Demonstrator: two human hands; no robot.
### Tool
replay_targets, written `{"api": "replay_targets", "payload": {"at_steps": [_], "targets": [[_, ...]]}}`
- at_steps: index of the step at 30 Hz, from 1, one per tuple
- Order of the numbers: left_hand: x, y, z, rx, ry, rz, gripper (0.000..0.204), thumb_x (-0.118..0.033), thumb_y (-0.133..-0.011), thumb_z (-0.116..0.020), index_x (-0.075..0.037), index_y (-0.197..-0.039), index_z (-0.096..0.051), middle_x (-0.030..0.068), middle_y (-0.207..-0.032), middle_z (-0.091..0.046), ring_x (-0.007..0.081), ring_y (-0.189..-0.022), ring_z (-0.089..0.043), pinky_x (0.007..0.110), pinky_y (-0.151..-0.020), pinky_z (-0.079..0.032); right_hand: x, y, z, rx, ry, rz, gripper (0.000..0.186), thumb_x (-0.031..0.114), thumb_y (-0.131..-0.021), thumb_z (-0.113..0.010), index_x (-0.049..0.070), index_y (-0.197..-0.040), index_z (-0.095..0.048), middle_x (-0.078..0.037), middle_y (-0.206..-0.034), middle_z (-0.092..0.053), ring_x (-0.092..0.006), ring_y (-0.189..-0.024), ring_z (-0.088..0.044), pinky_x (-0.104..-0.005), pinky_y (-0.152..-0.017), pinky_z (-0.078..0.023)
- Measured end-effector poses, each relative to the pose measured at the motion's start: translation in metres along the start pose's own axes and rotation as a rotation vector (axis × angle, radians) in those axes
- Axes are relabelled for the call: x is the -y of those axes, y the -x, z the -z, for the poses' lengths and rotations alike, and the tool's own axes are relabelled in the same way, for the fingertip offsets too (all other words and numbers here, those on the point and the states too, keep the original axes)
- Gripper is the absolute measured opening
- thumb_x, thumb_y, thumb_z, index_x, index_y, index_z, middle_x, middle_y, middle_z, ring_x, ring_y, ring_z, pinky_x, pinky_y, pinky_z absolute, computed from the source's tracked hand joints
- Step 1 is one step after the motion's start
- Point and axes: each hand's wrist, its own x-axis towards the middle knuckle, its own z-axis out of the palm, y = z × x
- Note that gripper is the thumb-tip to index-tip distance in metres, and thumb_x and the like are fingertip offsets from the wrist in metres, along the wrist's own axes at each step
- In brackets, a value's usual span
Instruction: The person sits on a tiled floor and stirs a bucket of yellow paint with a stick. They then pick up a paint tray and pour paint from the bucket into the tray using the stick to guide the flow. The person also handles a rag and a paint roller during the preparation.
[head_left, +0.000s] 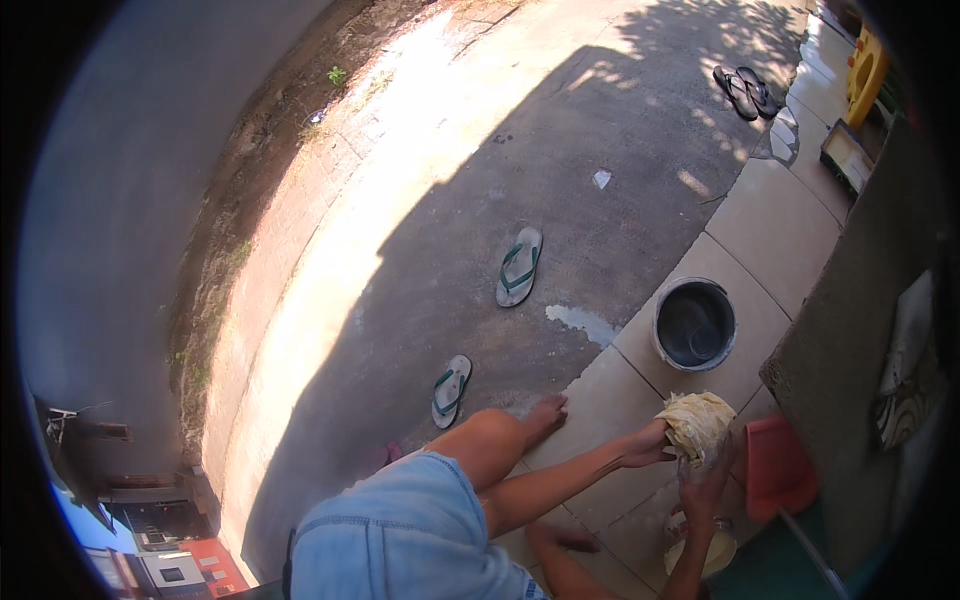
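A crumpled cream cloth (pixel 698 425) is bunched up between my two hands, above the pale floor tiles. My left hand (pixel 648 445) grips its left side, with the fingertips partly hidden by the folds. From below and to the right, my right hand (pixel 706 482) is closed on the same bundle, and its skin looks greyish and wet or smeared. Just beyond the cloth stands a round bucket (pixel 694 323) with a pale rim and dark liquid or a dark inside. A pale yellow tub (pixel 716 553) sits by my right forearm, partly covered by it.
A red dustpan-like piece (pixel 780 467) lies right of my hands, beside a grey slab-like surface (pixel 850 290). White-and-green flip-flops (pixel 520 267) lie apart on the concrete, and a dark pair (pixel 746 92) lies farther off. A shallow tray (pixel 848 157) rests on the tiles at far right.
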Motion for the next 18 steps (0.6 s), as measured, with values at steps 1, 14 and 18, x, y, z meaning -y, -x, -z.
{"api": "replay_targets", "payload": {"at_steps": [1, 14, 18], "targets": [[-0.008, 0.015, -0.008, -0.114, -0.097, 0.048, 0.058, -0.050, -0.110, -0.023, -0.018, -0.158, -0.028, 0.0030, -0.161, -0.034, 0.0214, -0.146, -0.034, 0.047, -0.120, -0.029, 0.019, -0.002, 0.004, 0.036, 0.020, 0.036, 0.104, 0.018, -0.074, -0.083, -0.001, -0.156, -0.022, -0.025, -0.155, -0.030, -0.0406, -0.146, -0.031, -0.0469, -0.120, -0.027], [-0.277, 0.275, -0.181, -0.373, -0.202, 0.162, 0.049, -0.040, -0.111, -0.035, -0.016, -0.154, -0.033, 0.0053, -0.157, -0.038, 0.0251, -0.148, -0.031, 0.054, -0.120, -0.025, 0.380, -0.062, 0.024, 0.178, -0.094, 0.134, 0.088, 0.005, -0.071, -0.079, 0.000, -0.147, -0.033, -0.025, -0.135, -0.045, -0.0446, -0.123, -0.053, -0.0475, -0.101, -0.048], [-0.398, 0.357, -0.235, -0.166, -0.388, -0.020, 0.075, -0.037, -0.098, -0.066, -0.010, -0.157, -0.027, 0.0111, -0.157, -0.034, 0.0264, -0.145, -0.035, 0.047, -0.116, -0.035, 0.504, -0.131, 0.008, 0.049, -0.166, 0.215, 0.079, 0.004, -0.074, -0.076, -0.001, -0.144, -0.038, -0.024, -0.130, -0.051, -0.0440, -0.122, -0.055, -0.0458, -0.099, -0.048]]}}
